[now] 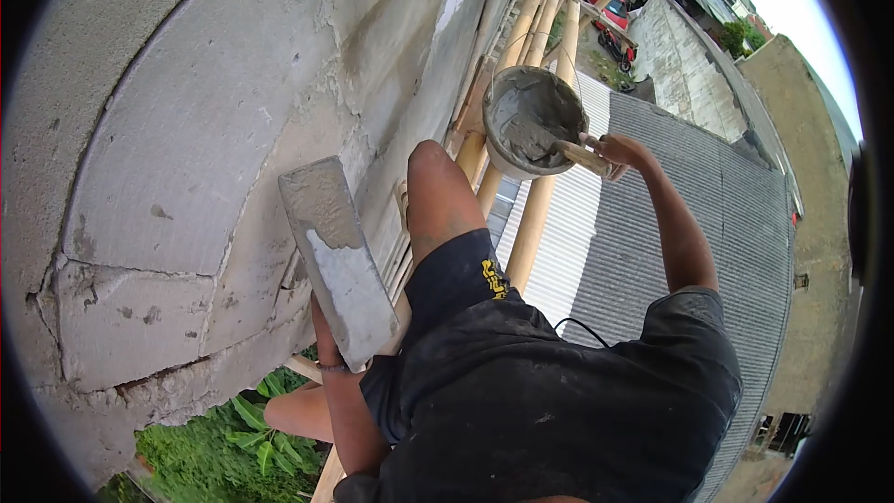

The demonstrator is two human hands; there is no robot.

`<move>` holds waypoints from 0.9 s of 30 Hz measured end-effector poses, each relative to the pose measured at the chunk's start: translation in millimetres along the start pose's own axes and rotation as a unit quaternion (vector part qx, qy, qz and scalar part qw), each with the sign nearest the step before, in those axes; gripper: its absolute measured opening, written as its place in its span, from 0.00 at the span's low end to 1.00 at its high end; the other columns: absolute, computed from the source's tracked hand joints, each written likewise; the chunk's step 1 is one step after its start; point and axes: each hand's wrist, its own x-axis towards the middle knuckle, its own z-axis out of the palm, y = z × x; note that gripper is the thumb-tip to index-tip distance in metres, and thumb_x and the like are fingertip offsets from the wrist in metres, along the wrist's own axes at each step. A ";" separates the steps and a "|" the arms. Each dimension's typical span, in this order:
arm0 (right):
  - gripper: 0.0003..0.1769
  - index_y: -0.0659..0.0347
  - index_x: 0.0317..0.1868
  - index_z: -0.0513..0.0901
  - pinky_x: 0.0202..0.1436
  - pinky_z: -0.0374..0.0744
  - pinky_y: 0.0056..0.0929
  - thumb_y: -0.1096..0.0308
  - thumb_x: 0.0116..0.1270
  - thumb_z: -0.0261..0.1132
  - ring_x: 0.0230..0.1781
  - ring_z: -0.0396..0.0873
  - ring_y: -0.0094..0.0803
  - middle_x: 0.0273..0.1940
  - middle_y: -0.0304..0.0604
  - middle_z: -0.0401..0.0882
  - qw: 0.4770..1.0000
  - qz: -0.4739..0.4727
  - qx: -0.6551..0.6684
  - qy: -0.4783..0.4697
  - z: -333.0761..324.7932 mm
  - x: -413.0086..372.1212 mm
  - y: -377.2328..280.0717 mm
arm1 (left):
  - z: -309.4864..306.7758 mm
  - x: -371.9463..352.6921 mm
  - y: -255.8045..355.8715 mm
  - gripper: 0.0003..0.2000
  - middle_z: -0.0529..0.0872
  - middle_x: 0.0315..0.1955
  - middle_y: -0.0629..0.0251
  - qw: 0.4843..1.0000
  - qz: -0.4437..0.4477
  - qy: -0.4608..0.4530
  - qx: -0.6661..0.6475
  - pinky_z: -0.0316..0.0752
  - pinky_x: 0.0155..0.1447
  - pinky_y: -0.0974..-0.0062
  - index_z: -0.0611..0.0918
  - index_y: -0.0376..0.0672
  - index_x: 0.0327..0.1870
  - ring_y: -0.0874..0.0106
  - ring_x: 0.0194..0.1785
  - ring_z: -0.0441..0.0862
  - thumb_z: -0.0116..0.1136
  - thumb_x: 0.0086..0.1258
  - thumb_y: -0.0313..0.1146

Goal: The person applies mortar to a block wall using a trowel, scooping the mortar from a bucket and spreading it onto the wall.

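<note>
A bucket (534, 121) of wet grey mortar stands on bamboo poles at the upper centre. My right hand (622, 155) is closed round the handle of a tool (587, 158), whose far end is hidden at the mortar. On the left, a grey block (349, 284) lies slanted in front of the wall, its upper part coated with mortar. My left forearm runs under this block; the left hand itself is hidden behind it, so its fingers do not show.
A rough block wall (186, 158) fills the left side. Bamboo poles (533, 233) run past my knees, high above a corrugated roof (670, 205). Green plants (223, 447) lie far below at the lower left. Part of a person's hand shows at the top edge.
</note>
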 end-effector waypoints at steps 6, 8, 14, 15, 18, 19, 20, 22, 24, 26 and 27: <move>0.39 0.65 0.38 0.81 0.26 0.82 0.34 0.29 0.66 0.55 0.23 0.81 0.31 0.29 0.46 0.83 0.988 0.028 -0.056 -0.139 11.3 31.3 -24.9 | -0.6 21.3 -4.9 0.25 0.78 0.58 0.59 0.995 0.039 0.037 0.085 0.74 0.61 0.69 0.66 0.39 0.69 0.69 0.57 0.78 0.36 0.81 0.48; 0.33 0.64 0.40 0.81 0.22 0.79 0.26 0.35 0.66 0.61 0.21 0.78 0.28 0.29 0.45 0.82 0.989 0.026 -0.020 -0.142 8.3 36.7 -32.1 | 9.0 21.6 -0.9 0.24 0.78 0.56 0.59 0.992 0.044 0.032 0.117 0.74 0.60 0.70 0.67 0.37 0.67 0.70 0.56 0.78 0.35 0.81 0.46; 0.25 0.65 0.31 0.84 0.25 0.80 0.35 0.46 0.61 0.69 0.23 0.82 0.32 0.27 0.45 0.84 0.956 -0.058 -0.286 0.031 -5.5 31.5 -69.3 | 34.8 26.1 7.9 0.26 0.79 0.56 0.59 0.994 0.026 -0.012 0.101 0.74 0.60 0.71 0.68 0.36 0.67 0.70 0.55 0.79 0.35 0.81 0.48; 0.24 0.64 0.31 0.86 0.32 0.82 0.37 0.47 0.59 0.70 0.28 0.85 0.39 0.30 0.47 0.85 0.907 -0.126 -0.384 0.117 -8.1 15.9 -75.4 | 35.9 27.4 8.6 0.26 0.79 0.56 0.59 0.995 0.027 -0.012 0.100 0.74 0.60 0.71 0.68 0.36 0.67 0.70 0.55 0.79 0.35 0.81 0.48; 0.22 0.60 0.32 0.88 0.38 0.82 0.37 0.46 0.56 0.72 0.33 0.86 0.40 0.31 0.46 0.86 0.824 -0.195 -0.471 0.246 -23.1 -24.1 -95.7 | 37.6 31.2 5.0 0.27 0.80 0.55 0.59 0.998 -0.007 -0.014 0.062 0.75 0.59 0.70 0.68 0.36 0.67 0.69 0.55 0.80 0.37 0.80 0.51; 0.22 0.59 0.33 0.88 0.39 0.82 0.36 0.46 0.54 0.74 0.36 0.86 0.38 0.32 0.44 0.87 0.815 -0.173 -0.484 0.266 -27.1 -39.8 -107.5 | 30.2 35.9 -0.9 0.26 0.79 0.56 0.58 0.998 -0.006 -0.018 0.062 0.75 0.60 0.69 0.67 0.37 0.68 0.68 0.56 0.80 0.36 0.80 0.49; 0.17 0.58 0.33 0.88 0.38 0.82 0.34 0.52 0.56 0.73 0.36 0.86 0.37 0.33 0.44 0.87 0.789 -0.191 -0.511 0.283 -32.8 -44.4 -113.2 | 29.7 37.2 -3.1 0.25 0.78 0.57 0.58 0.998 -0.005 -0.022 0.062 0.76 0.60 0.68 0.67 0.39 0.68 0.66 0.57 0.80 0.35 0.81 0.48; 0.09 0.57 0.32 0.88 0.37 0.82 0.33 0.61 0.58 0.69 0.35 0.86 0.36 0.31 0.43 0.87 0.706 -0.255 -0.566 0.340 -43.0 -21.0 -110.3 | 38.3 37.0 -5.4 0.26 0.79 0.56 0.58 0.998 0.007 -0.024 0.060 0.77 0.59 0.68 0.68 0.38 0.67 0.67 0.55 0.80 0.37 0.80 0.50; 0.07 0.57 0.31 0.87 0.34 0.81 0.35 0.63 0.58 0.68 0.33 0.86 0.36 0.29 0.43 0.85 0.660 -0.288 -0.591 0.364 -53.2 10.9 -110.6 | 45.1 39.4 -5.9 0.28 0.81 0.54 0.59 0.998 0.025 -0.023 0.056 0.77 0.57 0.69 0.68 0.37 0.67 0.68 0.53 0.81 0.39 0.80 0.53; 0.05 0.57 0.29 0.85 0.31 0.79 0.37 0.66 0.57 0.66 0.32 0.85 0.37 0.26 0.42 0.84 0.609 -0.322 -0.616 0.383 -61.1 42.2 -113.6 | 47.7 40.0 -9.8 0.27 0.81 0.53 0.59 0.998 0.023 -0.011 0.062 0.78 0.56 0.70 0.69 0.37 0.66 0.69 0.52 0.82 0.39 0.80 0.52; 0.04 0.56 0.29 0.84 0.31 0.79 0.36 0.67 0.58 0.65 0.31 0.85 0.36 0.26 0.41 0.83 0.597 -0.304 -0.648 0.362 -64.1 57.2 -116.0 | 49.8 38.6 -11.4 0.27 0.81 0.53 0.59 0.998 0.024 -0.008 0.058 0.78 0.56 0.70 0.69 0.37 0.66 0.69 0.52 0.82 0.39 0.80 0.52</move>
